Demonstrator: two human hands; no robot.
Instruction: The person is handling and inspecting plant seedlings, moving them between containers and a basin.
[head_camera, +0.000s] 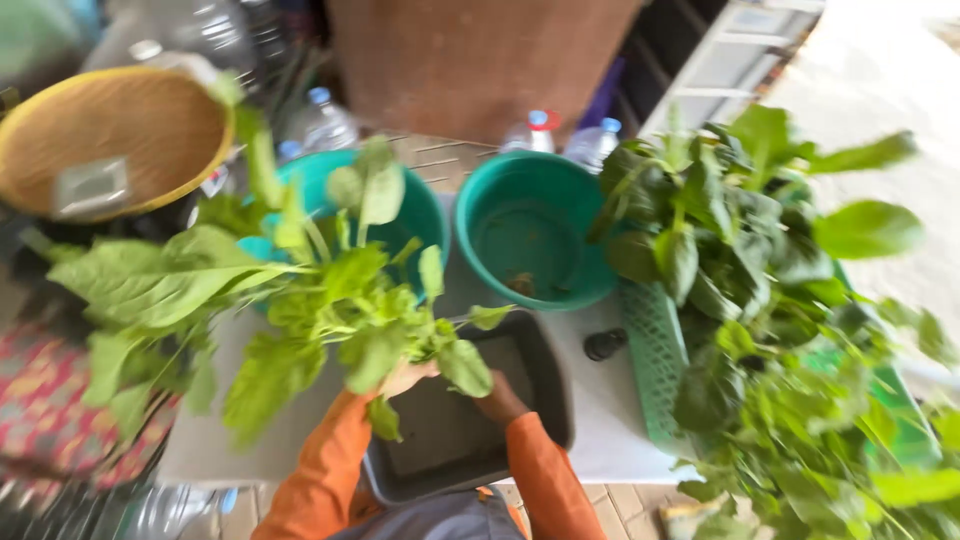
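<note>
A big bunch of leafy green stalks (290, 290) is held up over the table. My left hand (405, 378) grips it at the stem end. My right hand (497, 398) is closed on the same stems just to the right, partly hidden by leaves. Both hands hover above a dark grey rectangular tray (545, 375) at the table's near edge. Orange sleeves cover both arms. The frame is blurred by motion.
Two teal bowls (530, 235) stand behind the tray, the left one half hidden by leaves. A green plastic crate (650, 350) heaped with more leafy greens (760, 290) fills the right. A yellow woven basket (110, 135) sits at the back left, plastic bottles (325, 120) behind.
</note>
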